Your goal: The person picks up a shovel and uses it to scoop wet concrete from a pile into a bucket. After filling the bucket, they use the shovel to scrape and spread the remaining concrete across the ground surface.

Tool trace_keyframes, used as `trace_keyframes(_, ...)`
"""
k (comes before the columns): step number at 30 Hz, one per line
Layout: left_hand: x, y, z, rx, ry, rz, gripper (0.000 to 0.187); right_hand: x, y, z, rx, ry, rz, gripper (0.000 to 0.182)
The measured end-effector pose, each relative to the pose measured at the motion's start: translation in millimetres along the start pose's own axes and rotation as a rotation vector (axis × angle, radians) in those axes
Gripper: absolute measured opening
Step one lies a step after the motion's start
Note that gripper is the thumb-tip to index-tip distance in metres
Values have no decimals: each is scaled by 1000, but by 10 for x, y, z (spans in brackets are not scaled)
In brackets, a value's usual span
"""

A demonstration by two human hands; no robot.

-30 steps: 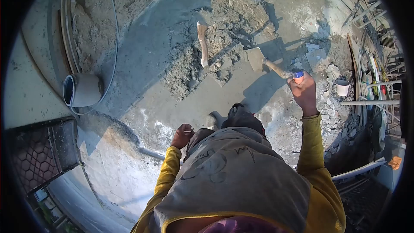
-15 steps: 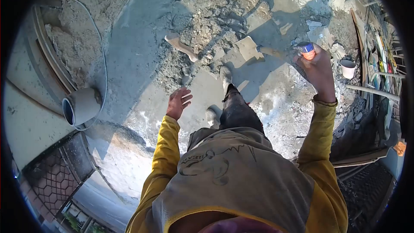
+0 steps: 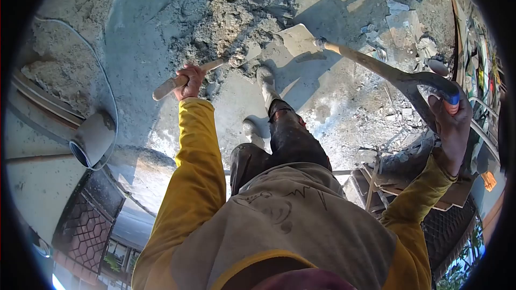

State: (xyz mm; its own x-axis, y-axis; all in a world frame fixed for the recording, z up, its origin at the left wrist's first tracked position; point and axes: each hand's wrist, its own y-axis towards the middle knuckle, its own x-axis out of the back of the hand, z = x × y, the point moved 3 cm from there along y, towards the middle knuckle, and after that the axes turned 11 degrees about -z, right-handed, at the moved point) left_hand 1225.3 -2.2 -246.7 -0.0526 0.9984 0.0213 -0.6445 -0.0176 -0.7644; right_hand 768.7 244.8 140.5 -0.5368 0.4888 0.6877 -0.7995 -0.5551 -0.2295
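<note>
The person is standing on a wet concrete slab, and the boots are stepping toward a mortar pile that is lying far from the body, at the top middle of the view.

On the near right, the right hand is closing around the blue-capped end of a shovel handle. The handle is running far and left, and the shovel blade is resting flat on the slab just beside the right edge of the pile. On the left, the left hand is gripping a second wooden handle near its middle. The head of this tool is buried in the near edge of the pile, so I cannot tell what kind it is.

I think the step in hand is taking up the tools to work the mortar. To do it well, each handle is needing a firm, full grip, because wet mortar is heavy and is pulling on a buried head. The feet should be staying wide apart on the slippery slab. It is probably better to be working with one tool at a time.

Far left, a pipe mouth and a thin hose are lying near the slab edge. Rubble is lying far right.
</note>
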Motion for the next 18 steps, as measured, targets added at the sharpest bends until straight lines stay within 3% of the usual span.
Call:
trace_keyframes(3, -22, 123, 718, -65, -62, -61, 54, 80, 166, -38, 26, 0, -1, 39)
trace_keyframes(4, -60, 194, 867, -161, 203, -51, 45, 111, 218, -38, 44, 0, 2, 37)
trace_keyframes(9, -173, -179, 1560, -282, 340, -118, 27, 148, 276, -47, 62, 47, 62, 24)
trace_keyframes(10, -174, -315, 1734, -438, 737, -6, 22, 129, 279, -2, 80, 67, 61, 25)
trace_keyframes(13, -214, -564, 2059, -214, 804, -74, 22, 120, 294, -8, 146, 102, 65, 25)
trace_keyframes(16, -87, -905, 2344, -181, 1110, -186, 25, 140, 272, -25, 133, 72, 58, 26)
trace_keyframes(18, 56, -1058, 2262, -377, 1556, -209, 22, 135, 238, -39, 137, 66, 57, 25)
